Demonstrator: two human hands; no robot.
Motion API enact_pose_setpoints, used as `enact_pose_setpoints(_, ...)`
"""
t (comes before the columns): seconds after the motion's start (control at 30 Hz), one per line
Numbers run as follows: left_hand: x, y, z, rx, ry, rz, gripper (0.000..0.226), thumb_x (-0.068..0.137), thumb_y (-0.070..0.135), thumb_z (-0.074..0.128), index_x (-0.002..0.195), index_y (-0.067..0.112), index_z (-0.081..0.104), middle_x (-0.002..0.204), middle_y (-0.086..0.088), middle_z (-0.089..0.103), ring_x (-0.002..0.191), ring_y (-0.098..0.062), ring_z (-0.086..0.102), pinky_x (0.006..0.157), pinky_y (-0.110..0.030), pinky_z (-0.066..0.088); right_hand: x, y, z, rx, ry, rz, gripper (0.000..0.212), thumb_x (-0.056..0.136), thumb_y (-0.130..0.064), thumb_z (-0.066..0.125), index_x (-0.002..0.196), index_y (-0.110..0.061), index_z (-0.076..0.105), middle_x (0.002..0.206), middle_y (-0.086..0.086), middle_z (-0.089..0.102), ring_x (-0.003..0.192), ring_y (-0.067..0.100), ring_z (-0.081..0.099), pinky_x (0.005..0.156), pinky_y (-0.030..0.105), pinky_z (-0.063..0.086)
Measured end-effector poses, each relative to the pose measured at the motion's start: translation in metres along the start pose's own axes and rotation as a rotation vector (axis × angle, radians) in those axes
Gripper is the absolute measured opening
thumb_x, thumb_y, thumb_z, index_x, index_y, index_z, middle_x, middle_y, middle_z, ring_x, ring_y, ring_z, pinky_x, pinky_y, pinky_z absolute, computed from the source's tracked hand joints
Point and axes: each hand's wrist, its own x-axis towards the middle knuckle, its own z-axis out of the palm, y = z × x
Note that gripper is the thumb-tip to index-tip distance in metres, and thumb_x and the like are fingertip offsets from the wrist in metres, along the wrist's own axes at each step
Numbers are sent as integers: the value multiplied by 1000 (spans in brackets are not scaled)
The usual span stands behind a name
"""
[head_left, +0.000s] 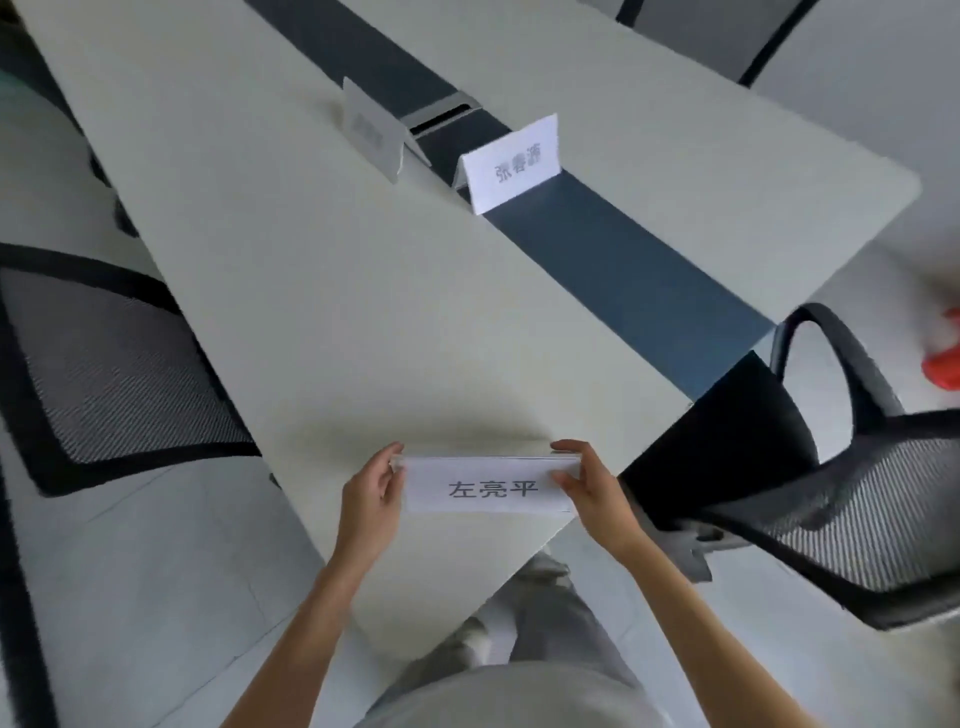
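A clear name-card stand with a white printed paper (488, 486) sits low over the near corner of the white table (322, 291). My left hand (371, 499) pinches its left end, thumb in front and fingers over the top. At the other end, my right hand (587, 488) pinches it the same way. Whether the stand touches the table, I cannot tell.
Two more name cards stand farther along the table by its dark centre strip (639, 280): a white one (511, 163) and a shaded one (371, 132). Black mesh chairs stand at the left (114, 369) and right (810, 467). A red object (943, 361) lies on the floor at right.
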Motion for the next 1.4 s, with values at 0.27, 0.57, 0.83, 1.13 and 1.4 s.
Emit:
enact_pose_setpoints(0.27,-68,24,44,29,-529,224,30,88,6,51,117,4,56,104,-6,62,83,13,59,74,4,39,-198,59,24,283,562,217,25,89,-10,53,101,-32,52,58,-2,31,51,4,36,51,16,30)
enact_pose_setpoints(0.57,-186,83,186,228,-1018,532,32,86,10,55,117,5,58,103,-12,68,88,-14,62,80,-11,44,-370,140,29,526,1172,481,32,87,-7,55,116,-22,52,67,5,34,57,4,34,54,17,30)
enact_pose_setpoints(0.83,-284,143,324,301,-1134,597,31,85,8,55,116,5,59,99,-7,66,81,5,60,70,4,38,-453,216,-59,604,1304,584,31,89,-11,54,111,-33,51,87,2,53,77,18,48,72,32,41)
enact_pose_setpoints(1.13,-297,228,437,205,-999,506,33,87,7,51,120,4,55,105,-7,63,90,-5,61,79,-9,43,-437,286,-235,431,1244,524,33,88,-12,54,119,-23,51,60,-13,36,56,6,32,58,22,30)
enact_pose_setpoints(1.4,-250,340,600,184,-958,542,32,88,11,50,119,3,56,93,-4,63,88,-14,57,76,-14,43,-363,365,-396,428,1254,515,31,89,-15,54,117,-26,51,65,7,35,59,12,35,59,28,31)
